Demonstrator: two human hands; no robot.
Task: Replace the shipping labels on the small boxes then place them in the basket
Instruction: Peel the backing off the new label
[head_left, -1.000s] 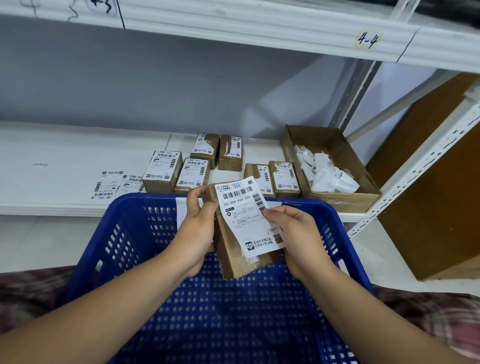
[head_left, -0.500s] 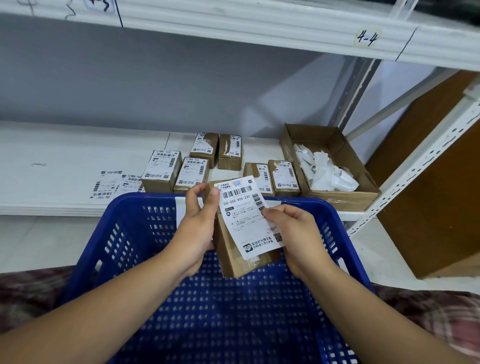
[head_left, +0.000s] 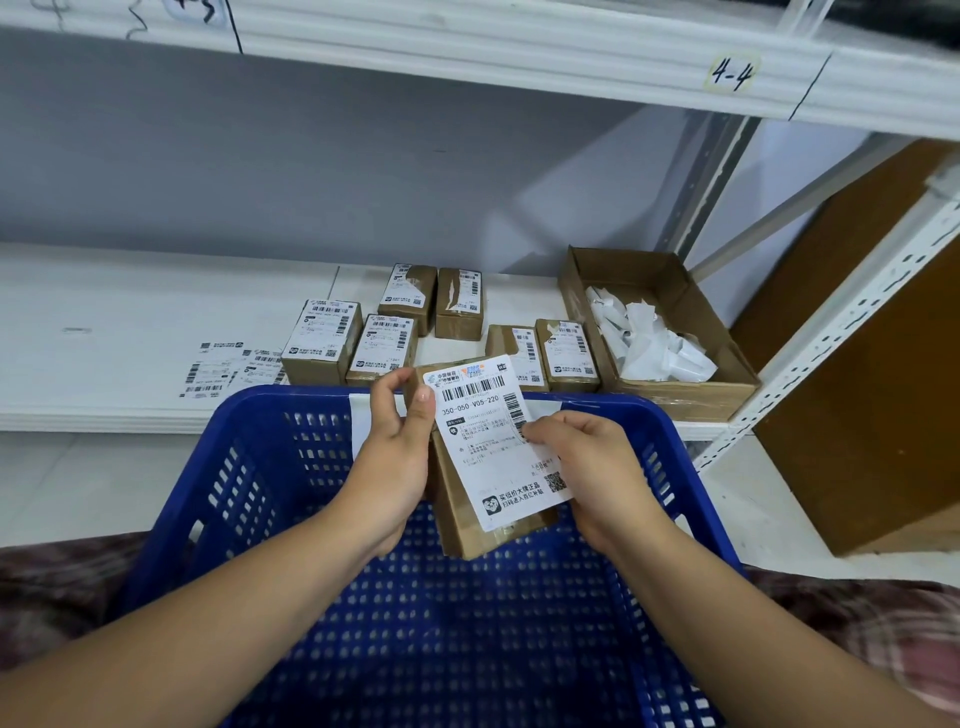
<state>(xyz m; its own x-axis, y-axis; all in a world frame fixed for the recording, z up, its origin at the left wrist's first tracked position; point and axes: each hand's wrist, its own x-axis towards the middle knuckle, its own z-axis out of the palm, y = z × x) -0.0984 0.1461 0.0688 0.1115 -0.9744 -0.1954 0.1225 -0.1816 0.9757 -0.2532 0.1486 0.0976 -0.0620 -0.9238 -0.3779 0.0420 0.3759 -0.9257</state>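
Left hand grips the small box; right hand pinches its label.

We have a single view, a wide-angle camera worn on the head, looking forward and down, close enough that the left hand and right hand, reaching in from the bottom corners, meet at frame centre on the held box and its label. The blue basket fills the lower middle beneath us, the white shelf runs across mid-frame just beyond it, and the grey wall faces us behind. Lens bending shows at the margins: the upper shelf lip bows along the top, the perforated upright leans at right.
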